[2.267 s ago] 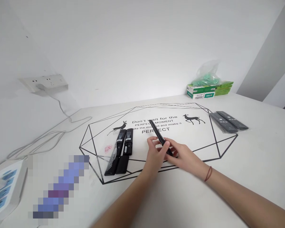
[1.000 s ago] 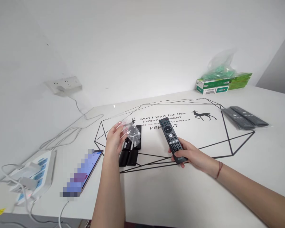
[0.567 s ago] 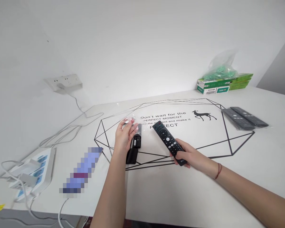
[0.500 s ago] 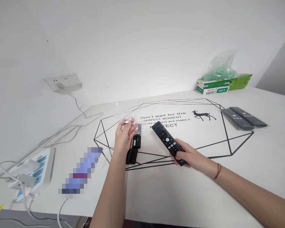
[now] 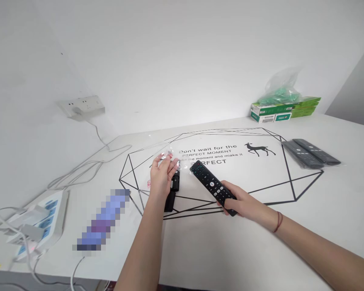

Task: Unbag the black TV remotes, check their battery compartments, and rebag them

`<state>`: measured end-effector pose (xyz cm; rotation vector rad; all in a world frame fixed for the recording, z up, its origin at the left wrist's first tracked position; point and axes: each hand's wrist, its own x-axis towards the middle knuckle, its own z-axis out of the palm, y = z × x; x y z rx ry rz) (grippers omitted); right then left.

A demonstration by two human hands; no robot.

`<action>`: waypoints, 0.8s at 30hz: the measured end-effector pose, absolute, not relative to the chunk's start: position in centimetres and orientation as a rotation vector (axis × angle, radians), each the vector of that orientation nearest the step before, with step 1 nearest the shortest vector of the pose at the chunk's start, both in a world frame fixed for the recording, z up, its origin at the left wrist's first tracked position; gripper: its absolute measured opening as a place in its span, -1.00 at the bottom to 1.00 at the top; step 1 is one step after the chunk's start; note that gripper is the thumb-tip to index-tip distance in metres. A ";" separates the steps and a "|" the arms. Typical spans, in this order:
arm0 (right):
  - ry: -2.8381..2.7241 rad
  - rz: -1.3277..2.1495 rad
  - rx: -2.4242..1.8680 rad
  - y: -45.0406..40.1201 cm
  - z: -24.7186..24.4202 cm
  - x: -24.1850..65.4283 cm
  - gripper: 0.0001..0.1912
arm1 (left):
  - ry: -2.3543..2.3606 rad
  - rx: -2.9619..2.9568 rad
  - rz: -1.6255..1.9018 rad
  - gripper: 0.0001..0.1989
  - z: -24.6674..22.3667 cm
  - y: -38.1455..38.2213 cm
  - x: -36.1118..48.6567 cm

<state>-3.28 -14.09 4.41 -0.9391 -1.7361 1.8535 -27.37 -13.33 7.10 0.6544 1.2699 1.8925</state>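
Observation:
My right hand [image 5: 235,198] is wrapped round the lower end of a black remote control [image 5: 212,185], its buttons facing up. My left hand [image 5: 164,173] pinches a clear plastic bag [image 5: 185,163] with small red print. The far end of the remote is at the bag's edge; whether it is inside, I cannot tell. Under and beside my left hand lies another black remote [image 5: 175,184] with its battery compartment uncovered. A black piece [image 5: 170,201], perhaps its cover, lies just below it, partly hidden by my wrist.
Two bagged remotes [image 5: 311,153] lie at the right. Green and white boxes [image 5: 271,112] with a plastic bag [image 5: 280,91] on top stand against the wall. A blurred-out phone-like object [image 5: 104,220], a power strip [image 5: 45,226] and loose cables [image 5: 87,169] are at the left.
The remote in my right hand has shifted slightly left, its far end meeting the bag. My left hand has moved a little right, covering more of the lying remote.

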 end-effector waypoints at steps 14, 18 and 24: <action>-1.709 1.871 -0.919 -13.9 4.3 -3.3 -0.79 | 1.077 0.767 1.645 -0.52 6.5 -13.7 -23.3; -1.633 1.859 -0.898 -13.6 3.8 -3.5 -0.65 | 1.027 0.842 1.505 -0.22 5.5 -13.9 -22.3; -1.460 1.902 -0.698 -13.2 3.9 -3.2 -0.36 | 1.091 0.750 1.577 -0.01 5.1 -13.6 -22.6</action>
